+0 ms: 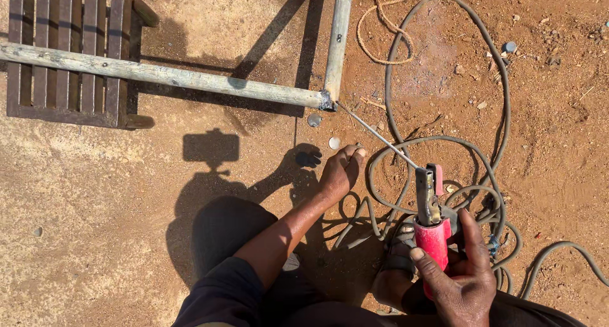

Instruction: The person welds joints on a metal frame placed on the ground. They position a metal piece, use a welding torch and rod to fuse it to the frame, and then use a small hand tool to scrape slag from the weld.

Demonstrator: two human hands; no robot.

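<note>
My right hand (458,282) grips a red-handled electrode holder (433,228) at the lower right. A thin welding rod (377,135) runs from its jaws up-left to the corner joint (327,101) where two grey metal pipes meet. One pipe (158,74) lies across the ground to the left; the other pipe (339,38) goes up out of view. My left hand (340,171) reaches forward below the joint, fingers curled and fingertips down near the rod; whether they touch it is unclear.
A grey welding cable (501,105) loops over the red dirt on the right. A brown slatted wooden pallet (70,48) sits under the long pipe at top left. A thin rope (380,29) curls at top centre. Small round metal discs (314,120) lie near the joint.
</note>
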